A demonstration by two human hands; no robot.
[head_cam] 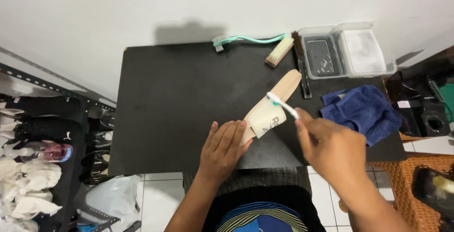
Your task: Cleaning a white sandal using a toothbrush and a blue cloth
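L hand [221, 150] on beige slide sandal [271, 107], toothbrush [282, 105] in R hand [331, 148]

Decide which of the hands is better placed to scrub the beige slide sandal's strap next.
Probably the right hand: it holds the white toothbrush, bristles at the beige slide sandal. The left hand steadies it.
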